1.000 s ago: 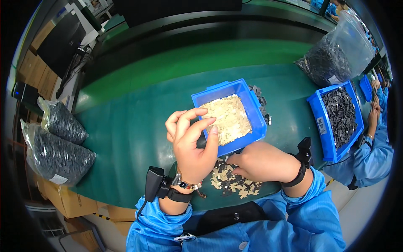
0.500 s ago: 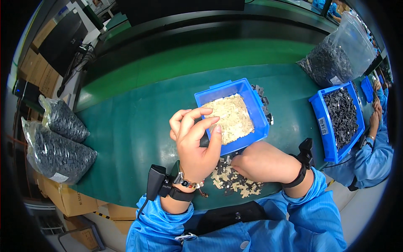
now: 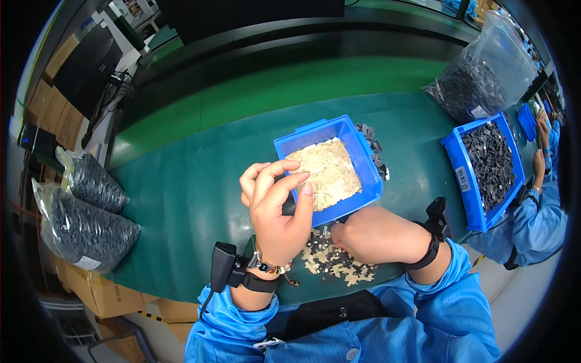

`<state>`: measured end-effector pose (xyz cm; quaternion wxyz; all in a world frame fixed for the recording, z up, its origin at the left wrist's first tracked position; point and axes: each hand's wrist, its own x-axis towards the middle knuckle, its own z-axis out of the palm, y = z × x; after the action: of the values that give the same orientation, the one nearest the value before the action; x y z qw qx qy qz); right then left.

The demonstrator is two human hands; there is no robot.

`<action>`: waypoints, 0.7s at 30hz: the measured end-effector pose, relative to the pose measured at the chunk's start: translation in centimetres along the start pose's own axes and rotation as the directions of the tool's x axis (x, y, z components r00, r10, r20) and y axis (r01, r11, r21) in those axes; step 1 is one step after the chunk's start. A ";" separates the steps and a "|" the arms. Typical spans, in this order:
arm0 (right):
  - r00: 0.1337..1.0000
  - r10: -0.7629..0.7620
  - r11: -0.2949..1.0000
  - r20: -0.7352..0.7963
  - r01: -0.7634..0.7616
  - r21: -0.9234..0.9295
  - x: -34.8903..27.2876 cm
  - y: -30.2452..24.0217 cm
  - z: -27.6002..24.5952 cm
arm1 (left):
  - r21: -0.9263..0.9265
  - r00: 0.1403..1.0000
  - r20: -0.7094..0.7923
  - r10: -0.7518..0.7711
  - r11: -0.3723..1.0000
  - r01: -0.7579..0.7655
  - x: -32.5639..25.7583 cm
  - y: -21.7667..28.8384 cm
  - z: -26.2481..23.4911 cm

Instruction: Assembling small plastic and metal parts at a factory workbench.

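Observation:
My left hand is held over the near left side of a blue bin filled with small flat cream pieces. Its fingers are bent and spread, with a narrow gap between thumb and forefinger tips; I make out no piece in it. In front of the bin, my right hand is closed, knuckles up, at a loose pile of small cream and black pieces. The right fingertips are mostly hidden behind the hand, so whatever they pinch cannot be seen.
Black parts lie along the bin's right side. Farther right stand a blue bin of black parts and a clear bag of them. Two filled bags sit at the left edge. A co-worker's arm shows far right.
The view has shifted slightly. My left hand keeps nearly the same pose over the bin. My right hand stays closed at the pile, moving only a little.

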<state>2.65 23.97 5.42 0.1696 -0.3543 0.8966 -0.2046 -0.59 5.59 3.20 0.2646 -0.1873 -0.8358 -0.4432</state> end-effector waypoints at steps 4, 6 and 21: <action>1.000 -0.008 0.996 0.023 0.006 0.089 -0.3 0.1 -0.7 | 0.002 1.000 -0.001 0.007 1.000 -0.007 0.1 0.1 -0.1; 0.999 -0.025 0.981 -0.024 0.029 0.192 -0.7 0.4 -1.1 | -0.024 1.000 0.010 -0.001 1.000 0.002 0.1 0.1 -0.1; 0.826 0.071 0.755 -0.559 0.322 0.571 -0.5 0.6 -1.5 | -0.374 0.924 0.330 0.190 0.926 -0.057 0.6 0.5 -1.7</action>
<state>1.98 25.07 6.50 0.0016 -0.2623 0.7532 -0.6032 -0.30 4.41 4.66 0.0961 -0.3634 -0.7618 -0.5276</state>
